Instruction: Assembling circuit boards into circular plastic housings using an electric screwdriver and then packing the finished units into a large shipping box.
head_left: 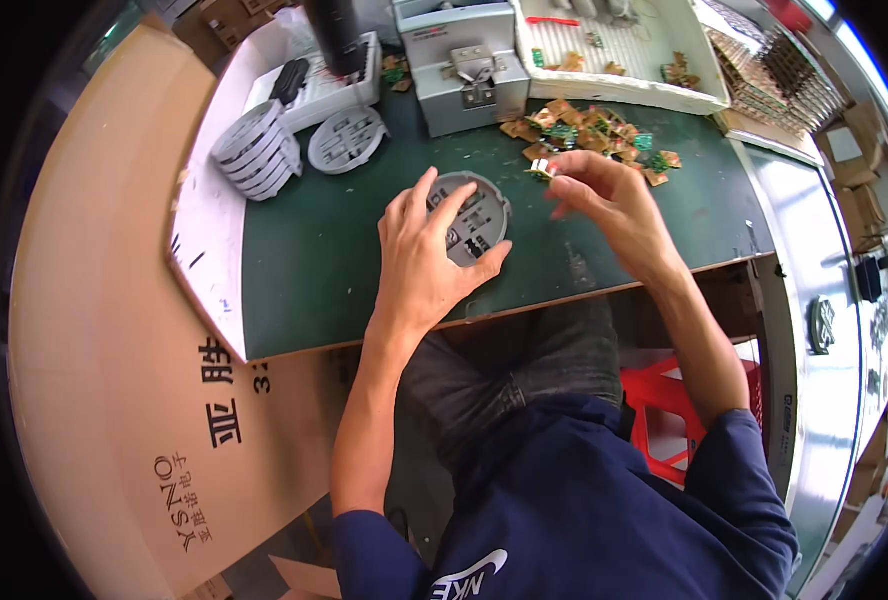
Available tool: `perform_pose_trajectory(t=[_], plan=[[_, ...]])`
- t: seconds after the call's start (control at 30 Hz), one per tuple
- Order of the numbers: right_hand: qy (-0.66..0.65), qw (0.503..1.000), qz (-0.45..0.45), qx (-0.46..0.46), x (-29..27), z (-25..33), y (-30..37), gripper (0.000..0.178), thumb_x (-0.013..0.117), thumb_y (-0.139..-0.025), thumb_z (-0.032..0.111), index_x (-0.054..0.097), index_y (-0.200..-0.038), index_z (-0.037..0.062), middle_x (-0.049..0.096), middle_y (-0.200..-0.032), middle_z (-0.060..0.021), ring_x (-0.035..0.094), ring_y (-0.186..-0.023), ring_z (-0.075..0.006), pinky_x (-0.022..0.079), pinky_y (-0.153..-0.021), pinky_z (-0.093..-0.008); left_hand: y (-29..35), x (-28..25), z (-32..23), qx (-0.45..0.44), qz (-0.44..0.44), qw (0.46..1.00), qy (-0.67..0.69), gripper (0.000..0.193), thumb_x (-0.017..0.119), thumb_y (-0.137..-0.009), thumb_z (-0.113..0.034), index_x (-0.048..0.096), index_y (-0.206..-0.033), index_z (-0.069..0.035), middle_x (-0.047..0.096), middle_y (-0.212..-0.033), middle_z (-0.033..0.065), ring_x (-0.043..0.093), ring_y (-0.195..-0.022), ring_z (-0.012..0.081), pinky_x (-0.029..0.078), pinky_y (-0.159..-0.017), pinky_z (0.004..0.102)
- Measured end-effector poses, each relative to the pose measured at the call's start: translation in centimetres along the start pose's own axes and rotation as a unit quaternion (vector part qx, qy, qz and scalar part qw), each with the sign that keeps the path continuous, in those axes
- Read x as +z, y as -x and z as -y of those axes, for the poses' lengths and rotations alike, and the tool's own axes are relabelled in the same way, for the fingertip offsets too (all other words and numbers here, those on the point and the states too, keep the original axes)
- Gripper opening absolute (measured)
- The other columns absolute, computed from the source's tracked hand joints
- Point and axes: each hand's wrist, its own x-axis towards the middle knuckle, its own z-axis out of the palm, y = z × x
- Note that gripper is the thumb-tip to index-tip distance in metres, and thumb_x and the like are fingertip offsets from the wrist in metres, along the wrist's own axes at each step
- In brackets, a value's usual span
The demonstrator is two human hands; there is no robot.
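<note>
A round grey plastic housing [477,208] with cutouts and small parts inside lies on the green tabletop in front of me. My left hand [420,245] spans it, its fingers at the left and top and its thumb by the right rim, gripping it against the table. To the right and above the table, my right hand [604,200] pinches a small circuit board [541,169] with a white part on it, between thumb and fingertips. Just beyond that hand is a loose pile of small copper-coloured and green circuit boards [594,130].
Several grey round housings [256,150] stand stacked at the left, with another housing [348,140] beside them. A grey metal machine [469,85] stands at the back, next to a white foam tray [644,85]. A large cardboard sheet [114,300] borders the table's left side.
</note>
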Motion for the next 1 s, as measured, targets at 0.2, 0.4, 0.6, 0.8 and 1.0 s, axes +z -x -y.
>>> perform_pose_trajectory(t=[0.2,0.4,0.6,0.8,1.0], plan=[[-0.252,0.961,0.05,0.098,-0.1,-1.1,0.5,0.035,0.061,-0.103,0.02,0.056,-0.133,0.0027,0.068,-0.098,-0.0059,0.067,-0.089,-0.0137,0.056,-0.08,-0.0264,-1.9,0.4,-1.8,0.032,-0.063,0.993,0.091,0.05,0.079,-0.089,-0.035,0.067,-0.128,-0.006,0.061,-0.136,0.0181,0.058,-0.125,0.0303,0.046,-0.105,0.0399],[-0.292,0.947,0.088,0.099,1.5,-0.9,0.7,0.039,0.06,-0.104,0.017,0.052,-0.14,0.0054,0.068,-0.102,-0.0067,0.068,-0.093,-0.0146,0.058,-0.079,-0.0294,-2.3,0.4,-2.6,-0.152,0.031,0.901,0.406,0.035,0.074,-0.096,-0.031,0.072,-0.111,0.0,0.074,-0.097,0.008,0.068,-0.093,0.0132,0.052,-0.085,0.0281],[-0.108,0.987,0.096,0.066,2.5,0.7,0.4,0.043,0.063,-0.101,0.013,0.054,-0.142,0.0077,0.067,-0.115,-0.008,0.069,-0.097,-0.0168,0.059,-0.079,-0.0321,-2.0,-0.6,-2.4,-0.165,0.031,0.867,0.468,0.034,0.072,-0.098,-0.028,0.071,-0.107,0.004,0.074,-0.094,0.0069,0.066,-0.089,0.0077,0.052,-0.079,0.0243],[0.305,0.921,0.075,-0.232,2.3,1.7,0.4,0.055,0.075,-0.086,0.002,0.061,-0.138,0.0119,0.065,-0.122,-0.0114,0.067,-0.102,-0.0261,0.058,-0.084,-0.0365,-2.3,-2.6,-1.1,-0.139,0.125,0.906,0.38,0.029,0.07,-0.099,-0.024,0.071,-0.109,0.003,0.069,-0.093,0.0003,0.058,-0.086,0.0035,0.048,-0.079,0.0206],[0.339,0.887,0.153,-0.273,2.5,2.9,0.4,0.05,0.077,-0.082,0.002,0.065,-0.13,0.006,0.068,-0.12,-0.0134,0.069,-0.099,-0.0324,0.06,-0.083,-0.0392,-1.9,-3.7,-0.7,-0.13,0.164,0.903,0.376,0.03,0.072,-0.097,-0.024,0.073,-0.109,0.004,0.074,-0.094,0.0041,0.063,-0.087,0.0067,0.052,-0.08,0.0248]])
